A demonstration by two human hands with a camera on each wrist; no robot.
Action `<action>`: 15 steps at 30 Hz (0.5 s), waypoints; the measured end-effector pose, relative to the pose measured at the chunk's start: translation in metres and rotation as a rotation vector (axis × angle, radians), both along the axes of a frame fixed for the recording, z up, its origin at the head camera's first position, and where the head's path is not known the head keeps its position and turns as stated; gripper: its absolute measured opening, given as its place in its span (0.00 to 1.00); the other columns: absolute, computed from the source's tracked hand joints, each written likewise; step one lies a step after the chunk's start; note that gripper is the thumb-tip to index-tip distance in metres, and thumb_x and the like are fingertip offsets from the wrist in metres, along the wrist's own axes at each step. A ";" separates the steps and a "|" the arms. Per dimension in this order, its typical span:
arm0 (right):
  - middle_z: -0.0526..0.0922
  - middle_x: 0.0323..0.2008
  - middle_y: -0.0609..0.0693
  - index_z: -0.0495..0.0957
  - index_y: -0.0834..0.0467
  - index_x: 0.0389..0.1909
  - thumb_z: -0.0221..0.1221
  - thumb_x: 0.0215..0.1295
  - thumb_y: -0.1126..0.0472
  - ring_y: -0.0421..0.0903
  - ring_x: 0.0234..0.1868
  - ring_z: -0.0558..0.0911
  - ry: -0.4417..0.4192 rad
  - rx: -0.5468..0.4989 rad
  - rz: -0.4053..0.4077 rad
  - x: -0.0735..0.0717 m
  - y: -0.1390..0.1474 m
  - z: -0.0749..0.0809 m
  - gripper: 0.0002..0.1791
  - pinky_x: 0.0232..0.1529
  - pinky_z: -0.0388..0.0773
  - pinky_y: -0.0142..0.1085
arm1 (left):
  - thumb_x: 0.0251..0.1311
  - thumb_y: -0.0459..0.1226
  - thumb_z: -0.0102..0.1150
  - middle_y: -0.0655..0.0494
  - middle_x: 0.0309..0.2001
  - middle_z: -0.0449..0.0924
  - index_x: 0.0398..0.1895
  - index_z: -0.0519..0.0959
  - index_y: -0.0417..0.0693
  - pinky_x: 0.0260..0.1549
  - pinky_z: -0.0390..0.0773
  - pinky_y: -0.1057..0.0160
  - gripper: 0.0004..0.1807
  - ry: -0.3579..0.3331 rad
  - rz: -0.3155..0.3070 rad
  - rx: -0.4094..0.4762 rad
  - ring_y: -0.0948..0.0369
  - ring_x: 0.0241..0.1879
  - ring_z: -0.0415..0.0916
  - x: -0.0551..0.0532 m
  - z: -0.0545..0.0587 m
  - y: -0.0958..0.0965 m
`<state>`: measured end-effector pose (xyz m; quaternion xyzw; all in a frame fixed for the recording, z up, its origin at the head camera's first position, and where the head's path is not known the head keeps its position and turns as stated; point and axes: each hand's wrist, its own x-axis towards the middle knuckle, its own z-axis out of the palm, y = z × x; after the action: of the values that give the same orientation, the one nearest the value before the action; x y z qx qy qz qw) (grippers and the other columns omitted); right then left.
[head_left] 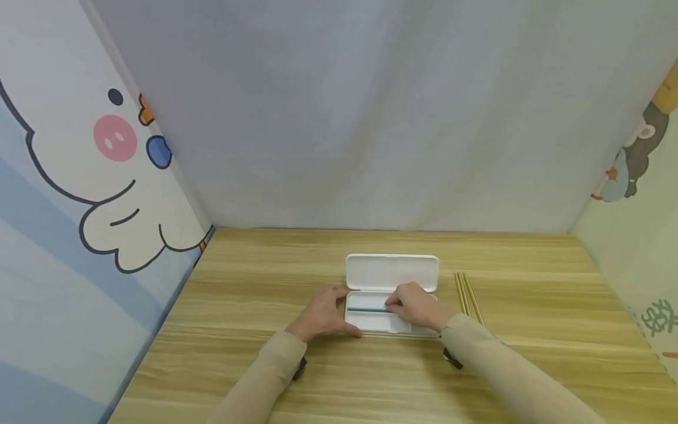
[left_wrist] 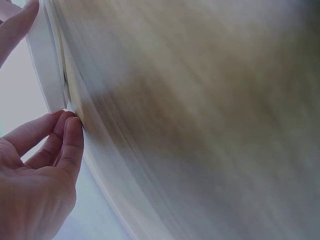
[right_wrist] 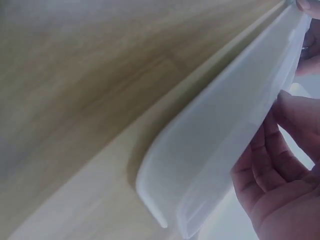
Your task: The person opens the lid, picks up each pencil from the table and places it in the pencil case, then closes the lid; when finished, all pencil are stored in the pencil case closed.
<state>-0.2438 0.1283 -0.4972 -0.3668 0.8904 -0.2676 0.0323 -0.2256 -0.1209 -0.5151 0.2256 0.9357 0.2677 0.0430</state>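
A white pencil case (head_left: 377, 321) lies on the table with its lid (head_left: 392, 272) raised behind it. My left hand (head_left: 324, 313) grips the case's left end, thumb along the front edge and fingers at the back corner. Inside the case, a thin teal pencil (head_left: 365, 310) lies lengthwise. My right hand (head_left: 415, 304) reaches over the right half of the case, thumb and forefinger pinching the pencil near its right end and partly hiding it. In the right wrist view, the hand's fingers (right_wrist: 275, 150) are curled above the case's side wall (right_wrist: 215, 135).
Three gold pencils (head_left: 467, 291) lie side by side to the right of the case, partly behind the right forearm. The wood-grain table (head_left: 254, 271) meets a grey curtain (head_left: 339, 147) at the back. Printed panels stand at the left and right.
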 end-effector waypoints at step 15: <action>0.81 0.29 0.42 0.84 0.64 0.39 0.62 0.61 0.66 0.37 0.30 0.76 -0.074 -0.110 -0.063 0.015 0.029 0.013 0.08 0.32 0.75 0.34 | 0.27 0.61 0.78 0.60 0.36 0.73 0.55 0.78 0.48 0.37 0.68 0.61 0.47 0.019 -0.006 -0.006 0.60 0.38 0.65 0.000 0.000 0.000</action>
<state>-0.2284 0.1571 -0.4837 -0.3295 0.8837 -0.3305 0.0365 -0.2259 -0.1209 -0.5155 0.2308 0.9363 0.2624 0.0357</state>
